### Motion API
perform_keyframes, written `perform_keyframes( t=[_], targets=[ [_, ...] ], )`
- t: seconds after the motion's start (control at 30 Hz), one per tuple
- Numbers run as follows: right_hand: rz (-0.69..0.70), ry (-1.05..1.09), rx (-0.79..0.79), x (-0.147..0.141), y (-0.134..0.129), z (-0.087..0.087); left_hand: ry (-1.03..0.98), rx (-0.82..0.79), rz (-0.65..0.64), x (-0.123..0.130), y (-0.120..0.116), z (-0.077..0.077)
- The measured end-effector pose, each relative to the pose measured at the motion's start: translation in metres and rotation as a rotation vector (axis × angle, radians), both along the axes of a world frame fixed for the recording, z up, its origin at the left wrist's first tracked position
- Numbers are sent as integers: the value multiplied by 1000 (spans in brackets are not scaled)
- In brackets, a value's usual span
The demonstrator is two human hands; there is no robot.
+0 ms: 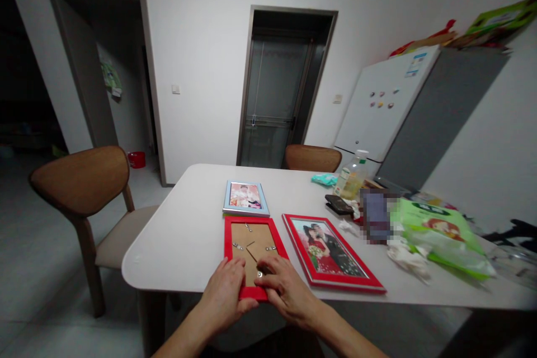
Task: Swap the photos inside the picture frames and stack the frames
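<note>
A red picture frame [257,293] lies face down at the near table edge, its brown backing board [243,233] held by small metal clips. A thin stand strut [251,251] shows on the board. My left hand [224,293] grips the frame's lower left side, fingers on top and thumb at the near edge. With bent fingers, my right hand [287,288] holds the lower right part, fingertips at the bottom clip [259,274]. Right of it lies a larger red frame [331,254] with a couple's photo. Just beyond is a light blue frame [245,199], picture up.
On the white table's [188,224] right side are a bottle [352,176], a dark phone-like object [339,205], a green tissue pack [440,232] and crumpled tissues [409,260]. Wooden chairs stand at the left [84,179] and far side [313,158]. A fridge [386,100] stands behind.
</note>
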State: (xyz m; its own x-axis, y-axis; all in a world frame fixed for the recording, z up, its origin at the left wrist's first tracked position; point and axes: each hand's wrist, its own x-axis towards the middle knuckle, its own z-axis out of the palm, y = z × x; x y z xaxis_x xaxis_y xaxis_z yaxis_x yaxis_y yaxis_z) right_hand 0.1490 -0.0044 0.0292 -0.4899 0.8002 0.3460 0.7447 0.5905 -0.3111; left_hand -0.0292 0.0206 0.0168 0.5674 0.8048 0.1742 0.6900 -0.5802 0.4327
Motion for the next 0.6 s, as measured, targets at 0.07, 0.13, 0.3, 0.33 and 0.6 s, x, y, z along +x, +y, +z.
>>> perform_keyframes(
  t=[0.07,0.13,0.3,0.33,0.6],
  targets=[
    [1,6,-10,1,0,0,13,1,3,0,0,1],
    [-16,23,-24,1,3,-1,12,4,5,0,0,0],
    [-110,86,-55,-12,35,-6,12,22,-10,-1,0,-4],
    [-121,71,-59,-16,43,-6,9,28,-16,-1,0,-4],
    [-141,-131,-79,-36,77,-6,-23,25,-37,-3,2,-2]
  ],
)
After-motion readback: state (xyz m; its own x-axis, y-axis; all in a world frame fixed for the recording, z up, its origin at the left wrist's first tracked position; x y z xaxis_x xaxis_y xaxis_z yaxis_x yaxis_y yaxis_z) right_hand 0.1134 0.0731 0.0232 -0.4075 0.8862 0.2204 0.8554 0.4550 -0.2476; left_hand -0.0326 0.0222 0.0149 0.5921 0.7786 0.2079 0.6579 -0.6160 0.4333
